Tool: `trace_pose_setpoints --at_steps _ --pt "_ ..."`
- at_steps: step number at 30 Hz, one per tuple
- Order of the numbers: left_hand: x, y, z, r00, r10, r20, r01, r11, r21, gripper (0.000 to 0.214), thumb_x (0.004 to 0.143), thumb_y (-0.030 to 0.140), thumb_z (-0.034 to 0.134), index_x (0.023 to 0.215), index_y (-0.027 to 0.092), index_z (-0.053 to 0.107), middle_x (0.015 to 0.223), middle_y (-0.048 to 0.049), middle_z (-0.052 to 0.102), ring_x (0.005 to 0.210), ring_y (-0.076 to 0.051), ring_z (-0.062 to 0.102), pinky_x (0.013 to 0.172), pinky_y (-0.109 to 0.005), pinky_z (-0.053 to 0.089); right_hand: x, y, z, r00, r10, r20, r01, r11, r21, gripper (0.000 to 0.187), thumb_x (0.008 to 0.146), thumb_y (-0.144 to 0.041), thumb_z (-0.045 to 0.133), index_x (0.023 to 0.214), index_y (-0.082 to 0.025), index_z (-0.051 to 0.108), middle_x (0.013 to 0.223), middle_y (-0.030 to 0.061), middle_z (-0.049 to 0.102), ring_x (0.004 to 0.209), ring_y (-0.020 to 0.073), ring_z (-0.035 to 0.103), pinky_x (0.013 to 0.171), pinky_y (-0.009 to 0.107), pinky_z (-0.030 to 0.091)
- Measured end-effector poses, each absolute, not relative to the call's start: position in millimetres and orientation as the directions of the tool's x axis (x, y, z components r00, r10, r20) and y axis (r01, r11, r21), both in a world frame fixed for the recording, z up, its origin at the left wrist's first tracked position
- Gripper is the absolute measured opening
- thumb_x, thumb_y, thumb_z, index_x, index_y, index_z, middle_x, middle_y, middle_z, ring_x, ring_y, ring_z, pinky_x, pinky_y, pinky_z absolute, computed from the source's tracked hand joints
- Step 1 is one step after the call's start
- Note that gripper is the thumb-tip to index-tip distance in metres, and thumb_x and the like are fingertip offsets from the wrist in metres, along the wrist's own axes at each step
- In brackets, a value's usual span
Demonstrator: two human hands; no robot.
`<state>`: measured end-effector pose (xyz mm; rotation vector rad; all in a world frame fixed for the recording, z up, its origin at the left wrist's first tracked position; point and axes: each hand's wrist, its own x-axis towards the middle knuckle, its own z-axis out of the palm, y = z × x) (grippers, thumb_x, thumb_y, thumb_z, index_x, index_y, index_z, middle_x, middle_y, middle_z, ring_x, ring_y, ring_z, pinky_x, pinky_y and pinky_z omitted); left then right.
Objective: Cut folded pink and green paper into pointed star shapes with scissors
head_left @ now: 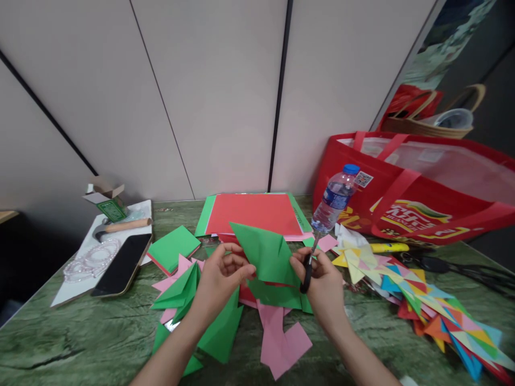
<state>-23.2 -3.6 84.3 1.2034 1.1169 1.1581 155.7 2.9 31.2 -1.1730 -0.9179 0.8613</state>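
Note:
A folded sheet of green paper is held up in front of me, with a pointed corner at its upper left. My left hand has its fingers curled and the thumb pressed at the paper's left edge. Scissors with a black handle hang in my right hand, blades pointing up and away. The thumb and fingers of that hand also touch the paper's right edge. Beneath lie more folded green pieces and a pink cut piece.
Red and green sheets are stacked at the back. To the left are a green pad, a phone, a hammer and a small box. Rightward stand a water bottle, a red bag and colourful folded paper.

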Motion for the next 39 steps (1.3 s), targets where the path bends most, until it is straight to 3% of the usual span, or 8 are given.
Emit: trace_pose_setpoints --at_steps 6,9,13,20,26,32,35,39 --pt "-22.2 -4.9 82.4 0.159 0.986 -0.053 0.109 0.036 0.993 0.017 0.072 0.031 0.062 0.077 0.016 0.058 0.061 -0.0001 0.061 0.057 -0.014 0.059 0.055 -0.026 0.047 155.5 3.5 27.7 0.348 0.924 0.156 -0.026 0.176 -0.984 0.028 0.061 -0.035 0.073 0.078 -0.019 0.058 0.068 0.0020 0.066 0.067 0.0201 0.064 0.064 0.034 0.052" --pt "-25.0 -1.3 77.9 0.058 0.998 -0.024 0.144 0.016 0.989 0.018 0.074 0.033 0.061 0.070 0.016 0.057 0.064 -0.0011 0.062 0.063 -0.016 0.061 0.063 -0.028 0.049 155.7 2.6 29.3 0.344 0.928 0.144 -0.034 0.165 -0.986 0.028 0.061 -0.034 0.073 0.079 -0.019 0.058 0.068 0.0019 0.066 0.067 0.0199 0.064 0.063 0.032 0.052" --pt "-29.4 3.7 73.4 -0.046 0.998 0.036 0.117 -0.030 0.993 0.018 0.074 0.033 0.061 0.076 0.017 0.057 0.074 -0.0008 0.063 0.072 -0.017 0.062 0.070 -0.031 0.050 154.9 1.1 32.7 0.325 0.934 0.145 -0.051 0.171 -0.984 0.029 0.062 -0.037 0.073 0.079 -0.019 0.057 0.067 0.0014 0.065 0.064 0.0187 0.063 0.059 0.030 0.051" --pt "-25.5 0.0 75.4 -0.010 0.998 -0.070 -0.066 0.069 0.995 0.034 0.067 0.029 0.069 0.092 0.017 0.051 0.066 0.0029 0.062 0.055 -0.013 0.060 0.052 -0.026 0.050 154.6 2.3 29.1 0.321 0.934 0.155 -0.047 0.179 -0.983 0.031 0.062 -0.038 0.073 0.080 -0.020 0.057 0.068 0.0011 0.065 0.066 0.0187 0.063 0.062 0.031 0.051" --pt "-22.2 -0.1 75.6 -0.056 0.997 -0.060 -0.162 0.050 0.985 0.033 0.064 0.027 0.071 0.078 0.021 0.041 0.062 0.0067 0.058 0.051 -0.012 0.058 0.048 -0.026 0.051 155.2 2.5 26.4 0.303 0.940 0.159 -0.025 0.175 -0.984 0.030 0.061 -0.037 0.074 0.079 -0.020 0.058 0.068 0.0010 0.064 0.066 0.0193 0.062 0.061 0.031 0.051" --pt "-21.3 -1.9 73.9 -0.045 0.997 0.057 -0.079 -0.060 0.995 0.023 0.067 0.022 0.068 0.069 0.019 0.046 0.061 0.0066 0.053 0.054 -0.011 0.055 0.052 -0.025 0.050 154.1 -0.1 29.5 0.295 0.942 0.163 0.025 0.163 -0.986 0.027 0.063 -0.035 0.072 0.079 -0.020 0.057 0.070 0.0013 0.062 0.068 0.0199 0.061 0.064 0.032 0.048" --pt "-20.9 -3.6 74.3 0.031 0.998 0.058 0.010 -0.058 0.998 0.011 0.071 0.024 0.063 0.079 0.017 0.059 0.062 0.0037 0.054 0.056 -0.011 0.053 0.055 -0.023 0.048 153.5 -1.2 31.2 0.302 0.937 0.178 0.044 0.172 -0.984 0.026 0.064 -0.034 0.071 0.079 -0.020 0.057 0.070 0.0014 0.062 0.069 0.0201 0.061 0.065 0.032 0.048" --pt "-21.8 -4.5 80.9 0.080 0.997 0.009 0.108 -0.018 0.994 0.027 0.076 0.026 0.059 0.100 0.016 0.064 0.064 0.0021 0.054 0.057 -0.011 0.052 0.054 -0.022 0.045 152.9 -2.3 32.4 0.301 0.937 0.175 0.044 0.170 -0.984 0.026 0.065 -0.035 0.071 0.080 -0.020 0.056 0.073 0.0017 0.062 0.070 0.0198 0.061 0.066 0.032 0.048"
